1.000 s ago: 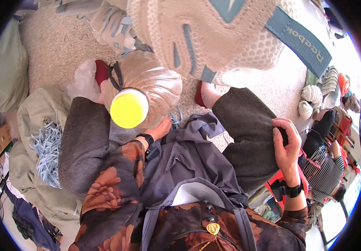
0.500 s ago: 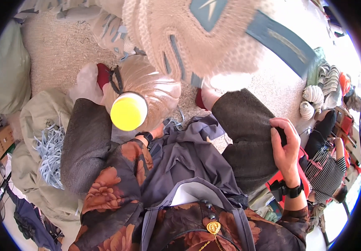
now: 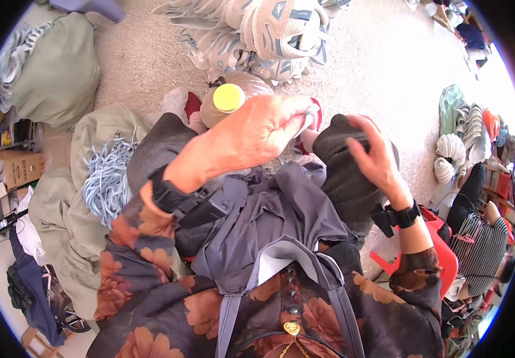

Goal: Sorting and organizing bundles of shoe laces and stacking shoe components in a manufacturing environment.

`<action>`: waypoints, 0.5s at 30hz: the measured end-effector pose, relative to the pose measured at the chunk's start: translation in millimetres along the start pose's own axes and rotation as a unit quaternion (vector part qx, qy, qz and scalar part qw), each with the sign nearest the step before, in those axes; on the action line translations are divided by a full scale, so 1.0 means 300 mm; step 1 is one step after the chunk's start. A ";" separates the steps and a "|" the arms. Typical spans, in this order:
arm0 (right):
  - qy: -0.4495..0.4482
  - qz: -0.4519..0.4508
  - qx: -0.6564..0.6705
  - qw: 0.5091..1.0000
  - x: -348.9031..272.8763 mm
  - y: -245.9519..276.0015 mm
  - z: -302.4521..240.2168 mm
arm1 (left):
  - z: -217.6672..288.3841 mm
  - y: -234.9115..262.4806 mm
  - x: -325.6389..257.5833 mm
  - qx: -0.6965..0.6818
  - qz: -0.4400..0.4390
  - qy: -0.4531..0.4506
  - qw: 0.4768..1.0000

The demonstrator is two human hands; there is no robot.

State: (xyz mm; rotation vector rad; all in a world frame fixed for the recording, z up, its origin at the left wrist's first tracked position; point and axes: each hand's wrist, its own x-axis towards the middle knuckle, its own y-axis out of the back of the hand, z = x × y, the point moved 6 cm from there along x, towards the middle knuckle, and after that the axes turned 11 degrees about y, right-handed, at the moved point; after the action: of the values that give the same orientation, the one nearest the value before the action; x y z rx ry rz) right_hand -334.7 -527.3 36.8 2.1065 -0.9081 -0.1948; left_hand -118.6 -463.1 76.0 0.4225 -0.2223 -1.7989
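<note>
One small white piece [image 3: 309, 118] pinched by left hand [image 3: 256, 132]; right hand [image 3: 374, 156] spread

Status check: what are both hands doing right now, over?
Left hand pinching a small pale piece at its fingertips, above the yellow-capped bottle. Right hand open over the right knee, holding nothing. Shoe uppers piled ahead, untouched.
</note>
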 end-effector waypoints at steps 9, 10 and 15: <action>-0.031 -0.198 0.374 0.905 -0.002 -0.177 -0.334 | 0.406 0.281 -0.347 -0.157 0.142 -0.153 0.965; -0.033 -0.156 0.399 0.903 -0.020 -0.161 -0.315 | 0.408 0.333 -0.418 -0.153 0.151 -0.156 0.964; 0.098 -0.002 0.316 0.944 0.023 -0.079 -0.421 | 0.393 0.196 -0.448 -0.088 0.037 -0.081 0.992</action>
State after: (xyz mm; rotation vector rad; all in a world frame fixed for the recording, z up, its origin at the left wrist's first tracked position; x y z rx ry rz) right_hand -263.5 -443.2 103.3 2.6500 -0.9233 0.3499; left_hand -83.4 -357.7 227.9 0.1411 -0.1876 -1.7630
